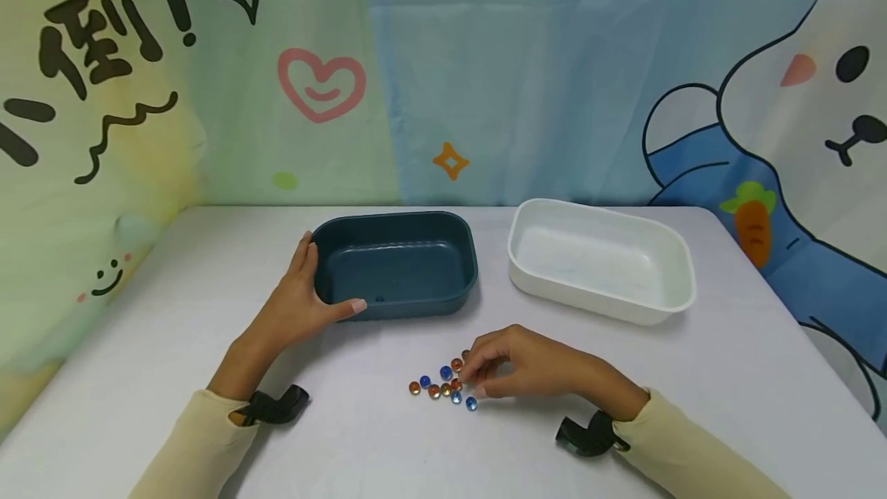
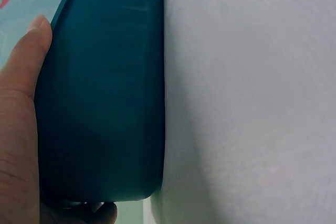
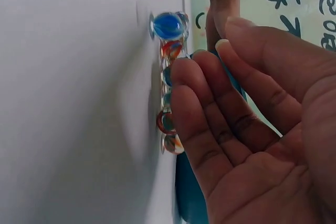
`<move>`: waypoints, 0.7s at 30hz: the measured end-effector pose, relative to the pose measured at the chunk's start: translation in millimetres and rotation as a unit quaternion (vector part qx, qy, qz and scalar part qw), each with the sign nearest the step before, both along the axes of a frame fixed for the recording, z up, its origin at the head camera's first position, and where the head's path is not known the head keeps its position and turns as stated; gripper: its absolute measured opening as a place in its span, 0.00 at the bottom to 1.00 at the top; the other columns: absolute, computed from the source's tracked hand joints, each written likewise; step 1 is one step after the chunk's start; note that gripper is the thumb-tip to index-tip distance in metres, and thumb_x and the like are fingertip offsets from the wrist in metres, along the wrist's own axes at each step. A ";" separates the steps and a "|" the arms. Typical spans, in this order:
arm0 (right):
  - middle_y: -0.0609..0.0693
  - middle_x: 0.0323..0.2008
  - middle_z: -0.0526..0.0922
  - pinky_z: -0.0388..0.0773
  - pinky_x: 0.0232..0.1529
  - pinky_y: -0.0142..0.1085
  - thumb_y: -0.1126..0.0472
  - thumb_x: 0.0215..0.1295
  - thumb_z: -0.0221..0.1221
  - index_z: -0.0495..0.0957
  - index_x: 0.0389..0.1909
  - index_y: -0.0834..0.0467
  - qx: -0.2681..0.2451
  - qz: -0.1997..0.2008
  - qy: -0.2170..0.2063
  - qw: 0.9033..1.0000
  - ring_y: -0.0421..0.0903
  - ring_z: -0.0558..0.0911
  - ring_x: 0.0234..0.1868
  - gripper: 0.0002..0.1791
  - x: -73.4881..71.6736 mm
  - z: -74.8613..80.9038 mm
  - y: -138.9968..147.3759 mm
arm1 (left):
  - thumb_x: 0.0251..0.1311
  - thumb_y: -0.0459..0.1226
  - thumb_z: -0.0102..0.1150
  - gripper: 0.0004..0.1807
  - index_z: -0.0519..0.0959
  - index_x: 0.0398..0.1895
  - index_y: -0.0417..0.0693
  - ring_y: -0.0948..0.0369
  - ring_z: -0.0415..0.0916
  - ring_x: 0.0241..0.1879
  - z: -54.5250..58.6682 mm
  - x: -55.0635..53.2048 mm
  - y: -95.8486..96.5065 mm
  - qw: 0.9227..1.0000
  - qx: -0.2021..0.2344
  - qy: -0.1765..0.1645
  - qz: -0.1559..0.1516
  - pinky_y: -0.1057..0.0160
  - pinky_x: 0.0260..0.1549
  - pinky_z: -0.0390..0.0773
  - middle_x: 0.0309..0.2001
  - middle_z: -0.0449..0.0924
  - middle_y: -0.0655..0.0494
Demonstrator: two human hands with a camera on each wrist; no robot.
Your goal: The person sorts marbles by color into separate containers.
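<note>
On the left, a dark teal plastic tub (image 1: 395, 309) stands on the table. My left hand (image 1: 301, 291) grips its left end, thumb along the near rim and fingers round the side; the left wrist view shows the thumb (image 2: 31, 51) against the tub's wall (image 2: 105, 87). Several glass marbles (image 1: 434, 391), orange, blue and clear, lie in a loose cluster in front of the tub. At the cluster's right edge is my right hand (image 1: 520, 364), fingers bent down by the marbles. In the right wrist view, that hand (image 3: 247, 124) shows nothing between its fingers, beside a blue marble (image 3: 169, 26).
A white plastic tub (image 1: 596, 299) stands at the back right, apart from the teal one. The white tabletop (image 1: 388, 453) reaches back to a printed cloth backdrop (image 1: 513, 83). A tiny dark spot shows on the teal tub's inner front wall.
</note>
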State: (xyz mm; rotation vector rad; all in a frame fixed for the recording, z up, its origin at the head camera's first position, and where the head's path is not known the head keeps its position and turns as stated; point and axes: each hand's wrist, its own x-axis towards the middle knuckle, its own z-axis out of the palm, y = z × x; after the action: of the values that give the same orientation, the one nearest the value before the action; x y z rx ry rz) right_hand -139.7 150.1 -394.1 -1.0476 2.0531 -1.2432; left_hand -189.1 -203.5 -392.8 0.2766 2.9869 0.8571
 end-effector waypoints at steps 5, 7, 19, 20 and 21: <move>0.45 0.43 0.83 0.79 0.45 0.35 0.66 0.61 0.65 0.85 0.46 0.57 -0.001 0.009 0.005 1.000 0.40 0.81 0.40 0.12 3.0 0.3 -3.3 | 0.45 0.70 0.63 0.71 0.37 0.76 0.35 0.43 0.40 0.74 -1.1 -1.6 -0.4 1.000 0.000 0.002 -0.001 0.38 0.64 0.55 0.77 0.25 0.51; 0.44 0.42 0.82 0.79 0.45 0.34 0.67 0.61 0.65 0.85 0.46 0.57 0.003 0.010 0.012 1.000 0.39 0.81 0.39 0.12 4.3 0.8 -5.1 | 0.45 0.70 0.63 0.71 0.37 0.76 0.35 0.43 0.40 0.74 -1.5 -1.7 -1.2 1.000 -0.001 0.003 -0.001 0.38 0.64 0.55 0.77 0.24 0.51; 0.41 0.39 0.80 0.78 0.44 0.31 0.67 0.61 0.66 0.85 0.45 0.56 0.042 0.016 0.068 0.997 0.36 0.79 0.40 0.12 12.6 2.5 -9.4 | 0.45 0.69 0.64 0.71 0.37 0.76 0.34 0.42 0.40 0.73 -2.0 -2.0 -0.9 1.000 0.003 0.006 -0.002 0.37 0.63 0.55 0.77 0.25 0.50; 0.41 0.39 0.80 0.77 0.45 0.31 0.67 0.61 0.66 0.85 0.45 0.56 0.044 0.017 0.073 0.996 0.36 0.79 0.40 0.12 13.1 2.7 -9.3 | 0.45 0.69 0.64 0.71 0.37 0.76 0.34 0.42 0.40 0.73 -2.6 -2.3 -0.7 1.000 0.003 0.007 -0.002 0.37 0.63 0.55 0.77 0.25 0.51; 0.41 0.39 0.80 0.77 0.45 0.31 0.67 0.60 0.66 0.85 0.45 0.56 0.046 0.018 0.076 0.996 0.36 0.79 0.40 0.12 13.6 3.0 -9.3 | 0.45 0.69 0.63 0.71 0.37 0.76 0.34 0.42 0.40 0.73 -2.8 -2.4 -0.6 1.000 0.002 0.007 -0.002 0.37 0.63 0.55 0.77 0.25 0.51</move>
State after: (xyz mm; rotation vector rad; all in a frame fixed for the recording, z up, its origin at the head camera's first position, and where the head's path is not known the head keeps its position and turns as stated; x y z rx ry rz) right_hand -126.1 140.8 -391.1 -1.1620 2.1733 -1.0703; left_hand -191.4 -204.1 -395.6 0.2906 2.9965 0.8654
